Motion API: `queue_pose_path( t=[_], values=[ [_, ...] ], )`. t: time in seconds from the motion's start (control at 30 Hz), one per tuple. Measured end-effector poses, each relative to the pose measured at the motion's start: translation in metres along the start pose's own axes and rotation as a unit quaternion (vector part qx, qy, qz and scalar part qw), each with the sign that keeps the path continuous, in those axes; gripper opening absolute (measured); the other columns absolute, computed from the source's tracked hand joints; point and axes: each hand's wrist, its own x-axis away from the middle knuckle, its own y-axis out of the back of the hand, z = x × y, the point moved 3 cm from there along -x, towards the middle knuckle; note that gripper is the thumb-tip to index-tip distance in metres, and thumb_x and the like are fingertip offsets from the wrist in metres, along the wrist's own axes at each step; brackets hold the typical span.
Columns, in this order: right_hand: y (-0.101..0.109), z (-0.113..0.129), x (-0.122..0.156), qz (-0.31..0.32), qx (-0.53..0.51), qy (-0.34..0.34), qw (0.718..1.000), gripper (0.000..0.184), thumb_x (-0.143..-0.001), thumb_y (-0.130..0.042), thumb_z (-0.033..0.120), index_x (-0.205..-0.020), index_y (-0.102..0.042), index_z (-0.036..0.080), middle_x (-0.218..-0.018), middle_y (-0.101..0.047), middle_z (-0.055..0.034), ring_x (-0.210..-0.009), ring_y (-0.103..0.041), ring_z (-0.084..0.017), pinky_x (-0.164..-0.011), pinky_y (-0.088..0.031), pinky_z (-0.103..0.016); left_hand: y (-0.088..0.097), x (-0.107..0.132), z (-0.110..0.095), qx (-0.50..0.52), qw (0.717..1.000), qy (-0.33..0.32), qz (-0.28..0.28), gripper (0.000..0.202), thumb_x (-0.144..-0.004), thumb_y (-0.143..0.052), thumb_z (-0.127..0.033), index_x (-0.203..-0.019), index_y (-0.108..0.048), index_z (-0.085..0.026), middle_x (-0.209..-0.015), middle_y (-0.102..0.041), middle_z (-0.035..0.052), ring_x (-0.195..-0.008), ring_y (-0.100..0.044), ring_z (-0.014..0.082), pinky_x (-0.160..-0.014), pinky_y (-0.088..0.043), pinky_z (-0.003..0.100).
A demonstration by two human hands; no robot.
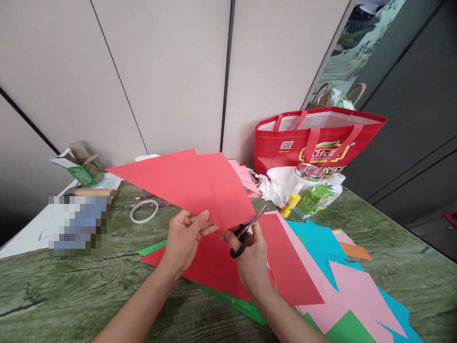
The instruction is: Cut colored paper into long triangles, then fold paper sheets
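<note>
A large sheet of red paper (185,183), partly folded, is held up above the table. My left hand (185,243) pinches its lower edge between thumb and fingers. In my right hand (252,252) is a pair of scissors (244,235) with black handles, its blades pointing up and to the right beside the paper's lower right corner. Whether the right fingers also touch the sheet I cannot tell. Below both hands lie more red sheets (291,267), over green paper (246,309) and pink paper (367,290).
Blue paper (317,243) lies at the right. Behind it stand a yellow glue stick (291,206), a green-and-white carton (312,200), a lidded tub (307,178) and a red shopping bag (278,157). A roll of white tape (144,211) and a green box (84,171) are at the left.
</note>
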Motion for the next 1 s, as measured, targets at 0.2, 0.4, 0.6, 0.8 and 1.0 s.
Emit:
queue_pose_path(
  t=[0.2,0.4,0.6,0.8,1.0],
  values=[
    [0.007,-0.013,0.006,0.234,0.054,-0.1,0.965,0.033,-0.059,-0.076,0.022,-0.086,-0.058,0.021,-0.075,-0.063,-0.0007,-0.073,-0.059,-0.017,-0.068,-0.049,-0.03,0.011,-0.008,-0.021,0.011,1.0,-0.025,-0.015,0.019,-0.061,-0.073,-0.021,-0.066,-0.056,-0.016,-0.054,-0.063,-0.0051,-0.053,-0.063,0.0121,-0.066,-0.055,0.032],
    [0.004,-0.007,0.015,0.312,0.027,-0.154,0.937,0.033,-0.063,-0.074,0.025,-0.092,-0.059,0.021,-0.08,-0.064,-0.0019,-0.077,-0.06,-0.017,-0.074,-0.045,-0.03,0.01,-0.004,-0.014,-0.017,1.0,0.0,-0.027,0.016,-0.063,-0.072,-0.022,-0.063,-0.057,-0.016,-0.059,-0.066,-0.0018,-0.057,-0.064,0.014,-0.064,-0.055,0.031],
    [0.012,-0.008,0.015,0.302,0.007,-0.191,0.934,0.032,-0.065,-0.073,0.03,-0.092,-0.059,0.022,-0.08,-0.064,-0.0018,-0.077,-0.06,-0.017,-0.073,-0.044,-0.03,0.006,-0.002,-0.001,-0.058,0.997,0.041,-0.043,0.022,-0.056,-0.075,-0.026,-0.057,-0.056,-0.015,-0.046,-0.059,-0.0042,-0.047,-0.06,0.0136,-0.053,-0.055,0.03],
    [0.013,-0.009,0.014,0.301,-0.001,-0.217,0.929,0.03,-0.067,-0.071,0.032,-0.093,-0.059,0.023,-0.079,-0.063,-0.0007,-0.078,-0.059,-0.016,-0.073,-0.044,-0.029,0.006,-0.002,0.005,-0.091,0.994,0.031,-0.054,0.023,-0.056,-0.075,-0.026,-0.054,-0.054,-0.016,-0.045,-0.057,-0.0046,-0.049,-0.06,0.0142,-0.052,-0.055,0.029],
    [0.013,-0.006,0.015,0.3,0.002,-0.226,0.927,0.028,-0.068,-0.071,0.03,-0.092,-0.059,0.022,-0.079,-0.063,-0.0005,-0.077,-0.059,-0.015,-0.072,-0.043,-0.028,0.007,-0.001,0.004,-0.107,0.992,0.036,-0.052,0.022,-0.055,-0.076,-0.028,-0.059,-0.058,-0.017,-0.048,-0.059,-0.0035,-0.052,-0.062,0.0169,-0.056,-0.056,0.034]
  ],
)
